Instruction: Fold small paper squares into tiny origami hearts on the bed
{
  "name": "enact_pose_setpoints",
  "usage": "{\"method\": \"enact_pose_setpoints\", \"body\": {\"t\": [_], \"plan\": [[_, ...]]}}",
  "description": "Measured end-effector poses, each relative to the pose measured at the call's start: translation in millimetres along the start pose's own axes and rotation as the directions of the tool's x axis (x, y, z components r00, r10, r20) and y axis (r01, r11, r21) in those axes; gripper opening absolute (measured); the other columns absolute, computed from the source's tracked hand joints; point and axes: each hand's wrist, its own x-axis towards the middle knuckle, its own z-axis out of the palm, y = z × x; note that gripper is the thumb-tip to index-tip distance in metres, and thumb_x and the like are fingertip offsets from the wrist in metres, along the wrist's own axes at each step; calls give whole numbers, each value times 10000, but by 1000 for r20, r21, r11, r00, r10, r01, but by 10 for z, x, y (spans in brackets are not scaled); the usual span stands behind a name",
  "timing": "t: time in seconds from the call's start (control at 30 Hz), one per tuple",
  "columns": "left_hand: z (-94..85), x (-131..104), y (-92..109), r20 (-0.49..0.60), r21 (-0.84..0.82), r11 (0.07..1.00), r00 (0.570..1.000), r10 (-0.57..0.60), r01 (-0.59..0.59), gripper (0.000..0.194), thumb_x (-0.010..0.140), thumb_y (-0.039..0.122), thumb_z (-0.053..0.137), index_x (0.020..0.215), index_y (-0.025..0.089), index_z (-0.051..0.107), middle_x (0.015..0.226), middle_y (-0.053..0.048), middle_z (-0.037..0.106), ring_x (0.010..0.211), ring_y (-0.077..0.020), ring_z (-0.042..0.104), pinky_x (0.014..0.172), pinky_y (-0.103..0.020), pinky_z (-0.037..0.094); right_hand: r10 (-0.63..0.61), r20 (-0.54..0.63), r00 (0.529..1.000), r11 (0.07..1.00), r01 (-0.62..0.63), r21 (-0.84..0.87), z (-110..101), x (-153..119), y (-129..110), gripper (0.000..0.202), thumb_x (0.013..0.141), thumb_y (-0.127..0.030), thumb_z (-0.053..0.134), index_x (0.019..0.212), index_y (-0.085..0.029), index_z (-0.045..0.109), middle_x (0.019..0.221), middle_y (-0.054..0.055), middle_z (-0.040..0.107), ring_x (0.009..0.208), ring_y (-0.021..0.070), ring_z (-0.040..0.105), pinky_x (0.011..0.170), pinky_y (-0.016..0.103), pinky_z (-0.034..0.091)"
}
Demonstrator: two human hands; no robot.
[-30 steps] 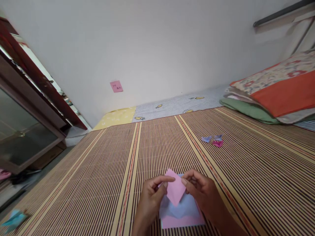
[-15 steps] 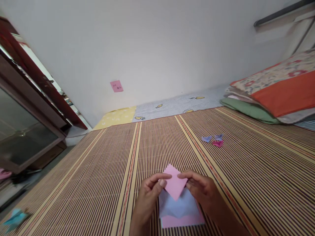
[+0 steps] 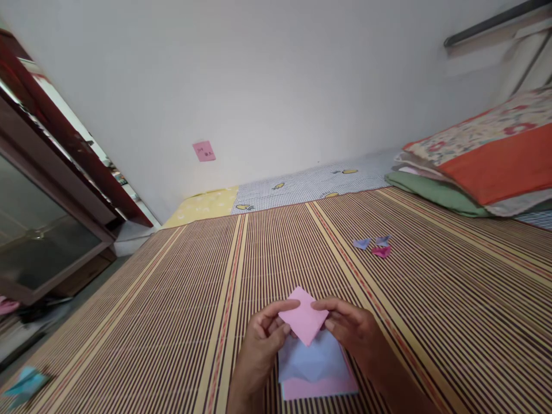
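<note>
A small pink folded paper (image 3: 305, 322) is held up by its two side corners, turned so it looks like a diamond. My left hand (image 3: 265, 336) pinches its left corner, index finger on top and thumb near the lower edge. On the opposite corner my right hand (image 3: 357, 328) closes in the same way. Just below the diamond lies a stack of paper sheets, with a creased light blue sheet (image 3: 310, 362) on top and a pink sheet (image 3: 319, 389) showing under it.
Two light blue folded papers and a magenta folded paper (image 3: 382, 252) lie ahead to the right on the striped mat (image 3: 181, 322). A turquoise folded paper (image 3: 26, 382) is at the lower left. Pillows (image 3: 495, 155) are piled right; a pink note (image 3: 204, 151) is on the wall.
The pink paper has tilted slightly, its lower tip rising a little. My left thumb has slid down a bit at its edge. The other things look the same.
</note>
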Motion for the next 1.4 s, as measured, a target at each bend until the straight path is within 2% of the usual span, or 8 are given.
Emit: {"method": "enact_pose_setpoints", "body": {"t": [0.2,0.4,0.57,0.87,1.03,1.1,1.2,1.4], "plan": [[-19,4,-28,33,-41,999,999,-29,30,392,733,251,867,1112,196,785,947,-93,763,894,-196,679,809,-288,513,10,-25,1000,1000,-11,-15,4,13,25,269,801,-368,754,1006,-194,772,953,93,769,906,241,725,799,341,571],[-40,18,-39,35,-41,999,999,-24,25,395,723,269,880,1100,194,793,843,-55,731,792,-154,644,754,-253,494,27,-33,999,999,-25,39,8,19,57,274,783,-369,804,997,-200,782,973,88,774,911,239,729,784,320,571],[-59,19,-41,16,-8,1000,1000,-6,6,378,754,300,864,1104,176,795,772,-35,699,723,-126,600,700,-222,464,46,0,999,996,-46,80,0,20,75,292,804,-412,810,1008,-205,779,907,73,783,875,230,730,775,306,564],[-3,45,-19,-23,11,1000,1000,-6,6,344,774,331,850,1072,166,802,694,-19,695,656,-114,596,663,-211,448,18,2,1000,998,-19,58,-21,28,145,347,759,-385,857,1036,-196,767,960,96,781,911,244,727,825,340,567],[-15,50,-41,-21,-1,1000,1000,-7,7,350,769,326,855,1075,165,800,696,-18,703,652,-108,601,649,-198,452,25,-1,1000,999,-25,46,-29,32,163,349,760,-410,850,1025,-199,768,954,91,772,892,239,722,795,331,570],[-18,42,-47,5,-46,999,1000,-21,21,405,707,286,901,1080,167,798,732,-26,726,675,-110,620,664,-196,464,30,-3,1000,999,-30,41,-27,30,149,341,766,-413,842,1023,-201,768,944,88,774,893,236,719,790,326,568],[-12,26,-49,55,-131,990,998,-37,44,505,628,230,944,1105,176,788,904,-72,780,798,-145,679,742,-222,504,22,-13,1000,999,-22,30,-21,25,117,329,766,-406,837,1017,-203,772,944,80,772,889,229,717,794,319,563],[-11,16,-45,58,-123,991,998,-39,46,488,646,206,930,1112,182,785,1002,-98,796,901,-178,710,805,-246,530,39,-16,999,999,-39,34,-12,20,84,321,780,-415,817,1007,-194,764,941,86,771,904,242,718,799,333,565]]}}
